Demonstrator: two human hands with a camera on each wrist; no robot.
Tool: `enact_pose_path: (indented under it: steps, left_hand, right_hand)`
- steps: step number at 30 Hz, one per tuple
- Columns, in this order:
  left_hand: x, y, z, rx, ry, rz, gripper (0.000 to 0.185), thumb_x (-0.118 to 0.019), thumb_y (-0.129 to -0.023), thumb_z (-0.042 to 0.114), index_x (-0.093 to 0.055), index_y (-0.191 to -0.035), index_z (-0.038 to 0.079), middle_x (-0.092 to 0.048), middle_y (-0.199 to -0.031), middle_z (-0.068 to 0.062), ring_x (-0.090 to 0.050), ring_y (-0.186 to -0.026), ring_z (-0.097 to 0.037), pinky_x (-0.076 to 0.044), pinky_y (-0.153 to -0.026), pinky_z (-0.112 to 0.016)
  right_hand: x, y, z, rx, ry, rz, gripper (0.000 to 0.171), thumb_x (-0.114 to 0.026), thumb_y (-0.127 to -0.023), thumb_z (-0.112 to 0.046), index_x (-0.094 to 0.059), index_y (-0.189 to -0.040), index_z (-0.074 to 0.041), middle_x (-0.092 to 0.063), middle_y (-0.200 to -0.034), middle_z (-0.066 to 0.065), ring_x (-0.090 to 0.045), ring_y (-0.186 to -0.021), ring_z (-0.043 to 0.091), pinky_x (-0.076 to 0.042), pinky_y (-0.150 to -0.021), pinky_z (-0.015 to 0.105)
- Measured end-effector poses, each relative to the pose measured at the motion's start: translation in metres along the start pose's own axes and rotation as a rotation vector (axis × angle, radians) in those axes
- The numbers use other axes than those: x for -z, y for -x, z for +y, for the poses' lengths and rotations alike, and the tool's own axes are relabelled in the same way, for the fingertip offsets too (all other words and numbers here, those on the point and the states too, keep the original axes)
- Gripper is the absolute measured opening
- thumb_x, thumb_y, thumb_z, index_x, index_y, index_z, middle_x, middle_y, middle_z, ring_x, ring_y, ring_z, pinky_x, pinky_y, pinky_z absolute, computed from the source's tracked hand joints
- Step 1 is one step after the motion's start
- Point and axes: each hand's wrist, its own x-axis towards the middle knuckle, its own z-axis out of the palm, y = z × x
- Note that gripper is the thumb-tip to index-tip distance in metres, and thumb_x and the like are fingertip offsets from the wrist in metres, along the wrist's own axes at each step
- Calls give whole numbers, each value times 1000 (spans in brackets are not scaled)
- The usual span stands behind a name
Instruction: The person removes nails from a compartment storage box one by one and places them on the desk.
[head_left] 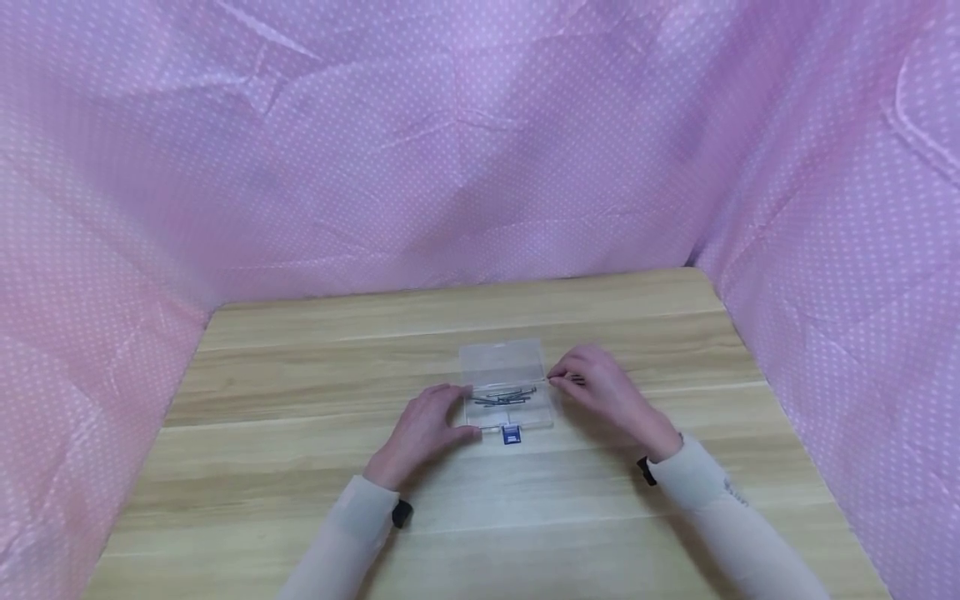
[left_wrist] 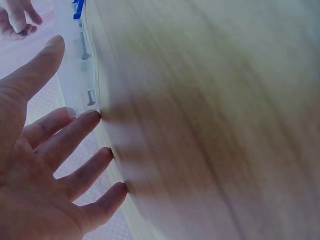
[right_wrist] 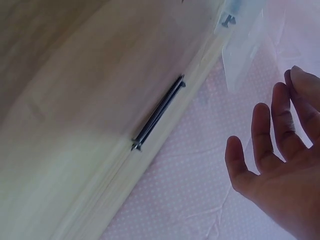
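Resting on a pale wooden table [head_left: 300, 467], walled in by pink dotted cloth [head_left: 225, 167], a small clear plastic box [head_left: 504, 367] sits between a person's two hands. Its lid stands open toward the back, and a blue clasp [head_left: 512, 435] marks the near edge. Inside lie several long grey nails [head_left: 506, 397], loosely heaped across the tray.

The left hand [head_left: 427, 425] touches the box's left side, fingers straight and spread; the left wrist view shows fingertips [left_wrist: 92, 117] against the clear wall. The right hand [head_left: 600, 387] hovers at the box's right edge, fingers [right_wrist: 262, 132] loose and gripping nothing. A few more nails [right_wrist: 157, 114] lie on the table just beside it.

Risks, as a judgement: the box looks light, so a nudge could slide or tip it and scatter its contents. Loose nails on the table could roll toward the edge.
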Motion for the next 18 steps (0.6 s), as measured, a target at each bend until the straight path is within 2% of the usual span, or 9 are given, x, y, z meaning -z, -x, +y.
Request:
enact_pose_path:
  steps: [12, 18]
  left_hand:
    - [-1, 0, 0, 12, 7, 0, 74, -87, -83, 43, -60, -145, 13, -59, -147, -12, -48, -140, -36, -37, -118, -56]
    - [0, 0, -2, 8, 9, -4, 74, -86, -83, 45, -60, -145, 13, -59, -147, -12, -48, -140, -35, -38, -117, -56]
  right_hand:
    - [-13, -11, -12, 8, 60, -96, 12, -82, -87, -9, -78, -99, -10, -73, -99, 4, -66, -98, 26, -53, -93, 48]
    - [-17, -16, -15, 12, 75, -161, 12, -82, -88, -9, -79, -99, -10, -72, -100, 2, -65, -97, 23, -54, -90, 45]
